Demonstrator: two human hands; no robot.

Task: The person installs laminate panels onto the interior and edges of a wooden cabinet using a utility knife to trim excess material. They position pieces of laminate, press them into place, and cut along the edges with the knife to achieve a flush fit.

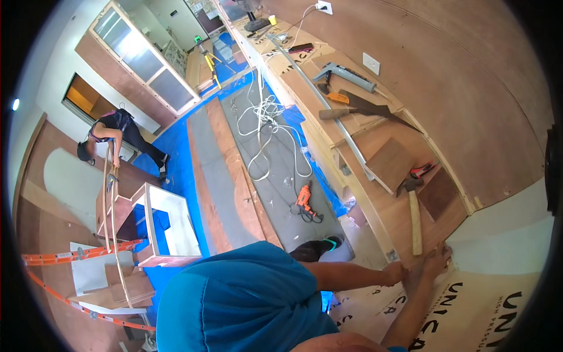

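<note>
My left hand [394, 274] is closed at the near end of the wooden counter [375, 205]; its fingers are mostly hidden. Just right of it, my right hand [436, 261] is pinched at the corner where the counter meets a pale printed panel [469, 299]. Whatever either hand grips is too small or covered to make out. A claw hammer [415, 220] with a wooden handle lies just beyond my hands. Near its head are a red-and-black hand tool [422, 170] and two brown board pieces, one a square [394, 164], the other darker [441, 193].
Farther along lie a metal straightedge [352, 144], handsaw [375, 108] and caulking gun [352, 78]. An orange drill [304, 199] and tangled white cord [267, 111] are on the floor. Leftward, a person [120, 132] bends over wood strips near a cabinet frame [155, 223] and orange ladder [82, 255].
</note>
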